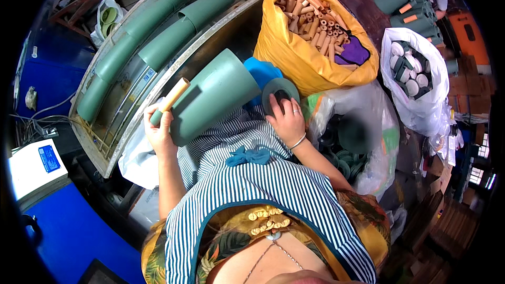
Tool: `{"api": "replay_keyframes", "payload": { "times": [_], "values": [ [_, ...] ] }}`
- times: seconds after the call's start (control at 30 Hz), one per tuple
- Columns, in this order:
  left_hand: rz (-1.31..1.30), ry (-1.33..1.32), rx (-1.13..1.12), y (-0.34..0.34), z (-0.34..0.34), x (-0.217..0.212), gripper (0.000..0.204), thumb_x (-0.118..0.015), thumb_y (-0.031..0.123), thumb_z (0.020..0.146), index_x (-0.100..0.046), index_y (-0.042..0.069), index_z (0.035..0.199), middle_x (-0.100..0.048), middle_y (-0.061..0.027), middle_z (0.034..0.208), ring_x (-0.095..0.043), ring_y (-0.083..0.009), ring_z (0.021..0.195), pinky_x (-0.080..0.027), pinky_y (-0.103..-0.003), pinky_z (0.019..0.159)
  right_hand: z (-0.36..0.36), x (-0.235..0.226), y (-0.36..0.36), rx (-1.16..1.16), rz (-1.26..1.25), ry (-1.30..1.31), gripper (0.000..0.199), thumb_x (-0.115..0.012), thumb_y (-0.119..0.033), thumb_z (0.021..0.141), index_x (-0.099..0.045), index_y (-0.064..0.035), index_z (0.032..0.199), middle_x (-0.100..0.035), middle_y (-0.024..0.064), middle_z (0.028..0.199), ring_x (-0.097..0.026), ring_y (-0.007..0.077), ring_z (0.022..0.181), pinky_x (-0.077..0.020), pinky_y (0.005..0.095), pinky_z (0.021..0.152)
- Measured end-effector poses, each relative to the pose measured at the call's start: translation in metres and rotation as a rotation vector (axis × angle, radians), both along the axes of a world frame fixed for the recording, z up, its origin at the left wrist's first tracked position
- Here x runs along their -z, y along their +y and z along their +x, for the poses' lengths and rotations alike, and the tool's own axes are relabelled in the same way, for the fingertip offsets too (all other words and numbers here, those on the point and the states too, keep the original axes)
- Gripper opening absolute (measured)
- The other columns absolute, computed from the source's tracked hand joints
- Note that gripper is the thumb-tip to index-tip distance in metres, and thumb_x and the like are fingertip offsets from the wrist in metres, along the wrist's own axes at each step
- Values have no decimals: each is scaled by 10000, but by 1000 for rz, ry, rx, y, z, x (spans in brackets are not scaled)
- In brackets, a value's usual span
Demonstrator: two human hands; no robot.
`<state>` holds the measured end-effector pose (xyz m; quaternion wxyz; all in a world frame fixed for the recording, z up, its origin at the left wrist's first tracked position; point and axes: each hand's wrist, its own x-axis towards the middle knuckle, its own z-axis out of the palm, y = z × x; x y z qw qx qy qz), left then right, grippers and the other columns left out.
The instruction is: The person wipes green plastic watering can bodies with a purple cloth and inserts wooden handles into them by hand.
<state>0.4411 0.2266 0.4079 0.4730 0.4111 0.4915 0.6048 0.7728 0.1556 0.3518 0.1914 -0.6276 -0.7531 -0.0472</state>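
A large dark-green cone-shaped tube (214, 94) rests across my lap on a striped apron. My left hand (157, 129) grips its rim at the wide end together with a tan cardboard tube (172, 96) that sticks up from the fist. My right hand (286, 118) presses on a dark-green round disc with a centre hole (279, 90), which lies against a blue plastic part (261, 73) by the cone's narrow end.
A yellow sack (294, 60) full of tan cardboard tubes stands ahead. A clear bag (363, 137) of green round parts sits at the right. A white bag (415, 68) of caps lies beyond it. A rack (158, 37) holds several green tubes at the left.
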Motion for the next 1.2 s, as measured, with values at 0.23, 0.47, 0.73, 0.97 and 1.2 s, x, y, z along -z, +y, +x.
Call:
{"api": "replay_keyframes", "payload": {
  "times": [0.23, 0.47, 0.73, 0.97, 1.2],
  "values": [
    [62, -10, 40, 5, 9, -17, 279, -724, 187, 900, -548, 47, 1065, -558, -5, 855, -500, -87, 787, -393, -228, 769, 2, 2, 3, -40, 54, -4, 508, -638, -167, 779, -639, -195, 1286, -630, 78, 1054, -589, 271, 926, -468, 454, 970],
    [130, -23, 161, 2, 27, -46, 381, -771, 260, 851, -546, 49, 1075, -545, -30, 945, -475, -93, 777, -367, -221, 762, -7, -119, 52, -112, 89, 945, 402, -477, -183, 1030, -508, 9, 1382, -585, 194, 1250, -575, 314, 1142, -431, 339, 988],
    [289, -85, 289, 25, 38, -63, 367, -745, 324, 863, -531, 58, 995, -481, -1, 759, -445, -111, 781, -369, -260, 812, -9, -133, 31, -197, 279, 830, 490, -399, -278, 1030, -504, 59, 1370, -580, 190, 1201, -577, 306, 1012, -454, 378, 916],
    [-457, -287, 690, 65, 27, -82, 343, -674, 381, 929, -561, 59, 893, -529, -2, 737, -564, -96, 684, -514, -252, 641, 6, -146, 10, -611, 470, 587, 508, -450, -403, 1000, -608, 28, 1217, -549, 189, 1075, -550, 331, 873, -465, 474, 759],
    [-488, -167, 624, 76, 40, -94, 199, -602, 240, 985, -550, 57, 930, -578, -28, 778, -589, -124, 668, -537, -261, 610, 28, -127, 26, -551, 198, 654, 454, -404, -337, 1009, -574, -5, 1268, -570, 194, 1039, -574, 301, 866, -469, 412, 809]
  ]
}}
